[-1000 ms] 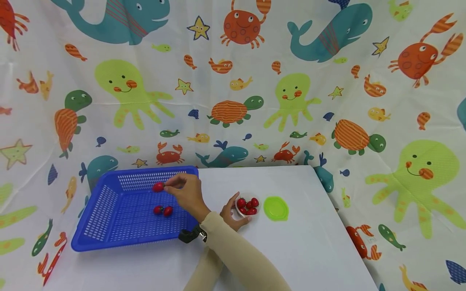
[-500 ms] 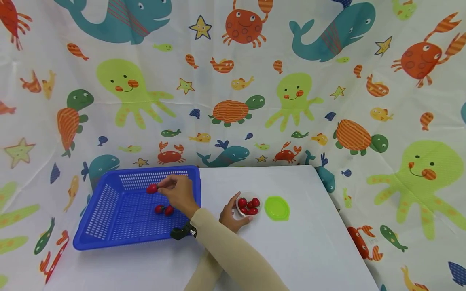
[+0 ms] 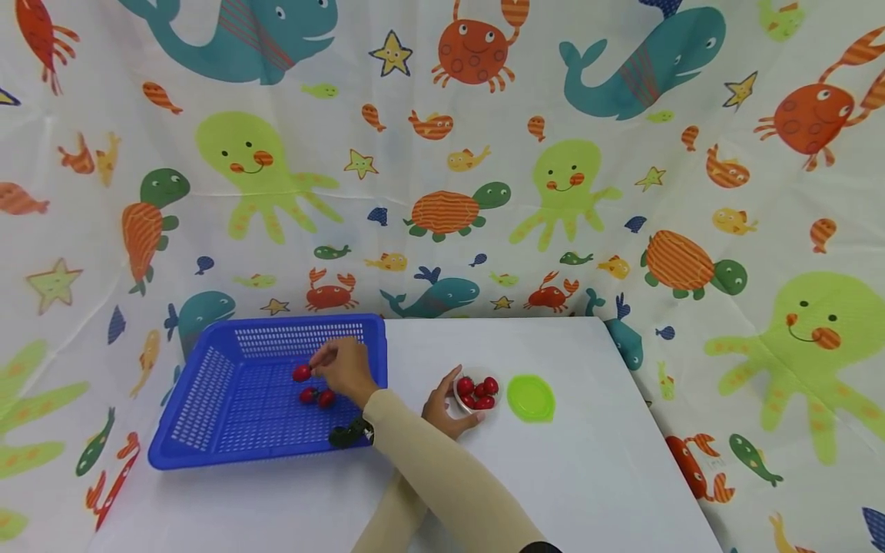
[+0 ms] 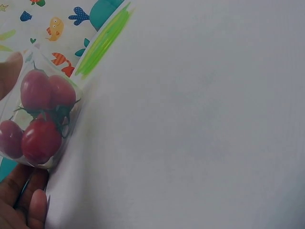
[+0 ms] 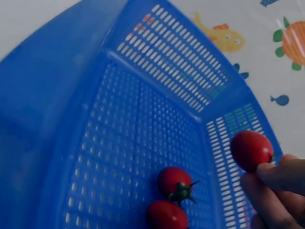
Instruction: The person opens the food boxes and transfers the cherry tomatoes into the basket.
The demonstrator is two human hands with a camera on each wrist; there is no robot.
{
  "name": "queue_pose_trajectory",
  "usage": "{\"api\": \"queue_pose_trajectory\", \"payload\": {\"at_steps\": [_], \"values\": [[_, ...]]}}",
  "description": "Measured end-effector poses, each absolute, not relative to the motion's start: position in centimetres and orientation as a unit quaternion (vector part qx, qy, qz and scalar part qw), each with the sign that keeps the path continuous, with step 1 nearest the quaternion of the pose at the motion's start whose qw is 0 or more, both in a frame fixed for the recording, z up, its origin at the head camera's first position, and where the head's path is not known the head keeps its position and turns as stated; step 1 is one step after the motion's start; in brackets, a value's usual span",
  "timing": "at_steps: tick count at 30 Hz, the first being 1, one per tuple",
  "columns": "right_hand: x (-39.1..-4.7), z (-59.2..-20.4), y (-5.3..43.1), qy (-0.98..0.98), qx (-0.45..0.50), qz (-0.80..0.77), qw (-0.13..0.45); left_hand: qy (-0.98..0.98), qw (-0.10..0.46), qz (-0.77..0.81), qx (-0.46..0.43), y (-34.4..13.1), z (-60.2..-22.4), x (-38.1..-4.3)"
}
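Note:
My right hand pinches a red cherry tomato between thumb and fingertips, over the inside of a blue plastic basket. Below it, two more cherry tomatoes with green stems lie side by side on the basket floor. Crossed beneath the right arm, my left arm reaches toward the middle of the table. The left hand grips a small clear container from its side, thumb and fingers round it. Several cherry tomatoes fill that container, which is uncovered.
A bright green lid lies on the white table just right of the container. Behind the table hangs a curtain printed with sea animals. The basket stands at the table's left, near the back edge.
My right hand, still pinching the tomato, has moved left over the basket and then lower, closer to the two tomatoes there. The left hand keeps its hold. The head view has shifted slightly.

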State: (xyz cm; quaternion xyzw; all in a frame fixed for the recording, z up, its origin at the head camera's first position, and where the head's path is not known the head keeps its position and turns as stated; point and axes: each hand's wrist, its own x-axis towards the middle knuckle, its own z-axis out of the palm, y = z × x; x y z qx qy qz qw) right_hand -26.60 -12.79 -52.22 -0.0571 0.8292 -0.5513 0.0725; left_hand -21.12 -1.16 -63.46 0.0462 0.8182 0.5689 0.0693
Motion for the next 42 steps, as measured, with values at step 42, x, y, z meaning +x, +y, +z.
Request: {"api": "queue_pose_trajectory", "payload": {"at_steps": [42], "values": [[-26.4, -51.1, -11.7, 0.860, -0.072, -0.491, 0.122, 0.822, 0.077, 0.562, 0.053, -1.2, -63.8, -21.6]]}}
